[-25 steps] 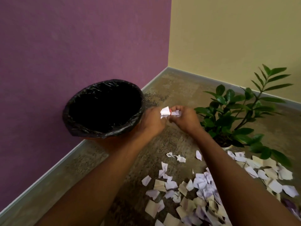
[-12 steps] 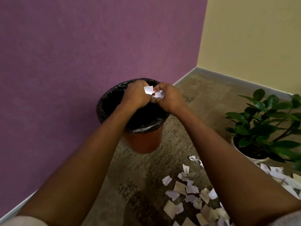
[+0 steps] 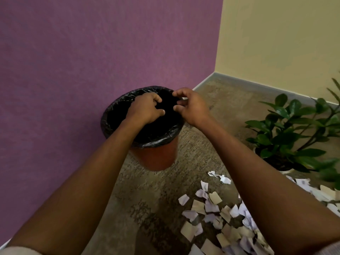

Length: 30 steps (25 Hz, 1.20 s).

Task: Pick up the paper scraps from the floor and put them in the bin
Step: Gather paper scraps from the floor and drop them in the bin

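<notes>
Both arms are reaching forward over the bin [image 3: 156,155]. The left hand [image 3: 145,109] and right hand [image 3: 193,107] are hovering above its black liner, a little apart, fingers loosely curled and holding nothing. Paper scraps [image 3: 211,208] are lying on the floor [image 3: 147,199] beside the bin. No writing is legible.

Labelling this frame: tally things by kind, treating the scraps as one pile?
Hands: 2, left and right, both empty over the bin
Bin: 1
Plant: 1
Scrap pile: 1, on the floor
Total: 5
</notes>
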{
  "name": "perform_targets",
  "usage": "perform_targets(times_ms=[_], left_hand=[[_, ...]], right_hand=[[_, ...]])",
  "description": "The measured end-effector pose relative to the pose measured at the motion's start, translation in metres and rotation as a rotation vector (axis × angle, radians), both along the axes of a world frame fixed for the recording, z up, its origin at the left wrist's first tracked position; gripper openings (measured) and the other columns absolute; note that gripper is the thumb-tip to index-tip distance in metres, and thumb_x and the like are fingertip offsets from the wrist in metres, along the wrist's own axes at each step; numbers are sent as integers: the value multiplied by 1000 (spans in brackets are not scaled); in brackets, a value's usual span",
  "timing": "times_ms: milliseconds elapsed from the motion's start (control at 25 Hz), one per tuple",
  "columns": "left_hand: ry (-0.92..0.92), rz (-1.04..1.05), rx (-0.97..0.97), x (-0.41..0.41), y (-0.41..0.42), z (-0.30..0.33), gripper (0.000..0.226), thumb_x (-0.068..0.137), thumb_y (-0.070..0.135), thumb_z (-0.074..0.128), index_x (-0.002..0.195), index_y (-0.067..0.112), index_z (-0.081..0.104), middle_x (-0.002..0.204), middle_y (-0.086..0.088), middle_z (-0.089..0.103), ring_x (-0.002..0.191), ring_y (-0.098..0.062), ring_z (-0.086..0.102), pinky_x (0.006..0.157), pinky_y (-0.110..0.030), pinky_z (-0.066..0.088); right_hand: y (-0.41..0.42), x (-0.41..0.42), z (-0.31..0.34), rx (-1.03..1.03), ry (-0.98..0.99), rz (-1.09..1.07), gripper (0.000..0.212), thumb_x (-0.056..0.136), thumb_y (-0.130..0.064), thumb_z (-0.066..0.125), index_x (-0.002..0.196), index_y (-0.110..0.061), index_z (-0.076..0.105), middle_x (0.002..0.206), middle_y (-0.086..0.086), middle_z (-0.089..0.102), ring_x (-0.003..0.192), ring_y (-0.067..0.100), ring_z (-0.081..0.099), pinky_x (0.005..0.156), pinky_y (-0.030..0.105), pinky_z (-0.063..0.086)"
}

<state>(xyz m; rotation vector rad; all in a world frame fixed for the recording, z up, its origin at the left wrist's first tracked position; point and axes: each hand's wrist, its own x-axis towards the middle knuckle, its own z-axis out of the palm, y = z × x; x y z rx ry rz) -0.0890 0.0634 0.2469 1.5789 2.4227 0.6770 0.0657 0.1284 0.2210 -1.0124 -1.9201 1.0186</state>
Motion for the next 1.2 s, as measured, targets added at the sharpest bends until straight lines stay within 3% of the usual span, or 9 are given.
perform_targets(times_ms=[240, 440, 640, 720, 840, 920, 1000, 1080, 1200], left_hand=[[83, -220, 260, 51, 7, -9, 37, 81, 37, 70, 116, 28, 62, 109, 7, 64, 98, -9, 61, 88, -29, 49], [-62, -577, 464, 125, -1, -35, 24, 81, 26, 66, 105, 25, 67, 97, 8, 61, 79, 4, 54, 76, -20, 45], [-84, -689, -42, 150, -38, -138, 45, 85, 38, 68, 127, 26, 55, 116, 5, 48, 89, -15, 58, 72, -25, 40], [-19, -730, -372, 138, -58, -180, 76, 78, 43, 75, 143, 26, 39, 143, -7, 33, 112, -29, 57, 83, -31, 48], [176, -709, -680, 119, -86, -223, 115, 60, 57, 82, 151, 26, 20, 158, -10, 9, 138, -38, 34, 104, -44, 42], [286, -720, -785, 114, -101, -242, 121, 56, 64, 81, 151, 16, 24, 162, -5, -4, 147, -39, 8, 111, -55, 31], [205, -667, -831, 117, -109, -255, 125, 59, 57, 84, 154, 13, 16, 161, -8, -16, 148, -39, -4, 114, -55, 25], [63, -542, -785, 125, -113, -261, 133, 61, 44, 88, 155, 18, -2, 159, -15, -19, 148, -40, 8, 113, -46, 28], [-78, -480, -683, 141, -113, -264, 130, 64, 29, 87, 155, 19, -5, 158, -15, -18, 145, -37, 20, 110, -39, 36]], right_hand=[[-4, 58, -10, 13, -41, -77, 37, 82, -8, 71, 117, -18, 62, 115, -8, 61, 82, 3, 61, 66, 12, 47], [-19, 110, -44, 31, -181, -98, 40, 81, -9, 70, 121, -11, 61, 117, 7, 68, 92, 14, 64, 63, 11, 36], [-51, 163, -131, -165, -763, -12, 57, 80, -23, 73, 131, -11, 52, 127, 16, 62, 117, 32, 58, 90, 30, 45], [-65, 185, -162, -248, -947, 24, 68, 74, -27, 78, 133, -14, 46, 130, 16, 55, 122, 32, 52, 97, 35, 45], [-86, 217, -193, -310, -1165, 53, 87, 65, -35, 84, 137, -20, 38, 141, 14, 41, 132, 34, 41, 105, 42, 42], [-96, 236, -202, -376, -1249, -1, 100, 60, -40, 87, 141, -25, 30, 150, 12, 26, 135, 37, 35, 106, 46, 38], [-101, 249, -207, -435, -1224, -65, 106, 54, -40, 89, 140, -27, 29, 145, 10, 28, 131, 37, 38, 104, 44, 40], [-101, 254, -210, -435, -1177, -57, 103, 55, -38, 89, 138, -25, 30, 140, 13, 33, 129, 36, 43, 104, 41, 43], [-108, 248, -212, -351, -1130, -58, 102, 55, -45, 87, 138, -24, 30, 137, 18, 38, 129, 34, 41, 105, 40, 43]])
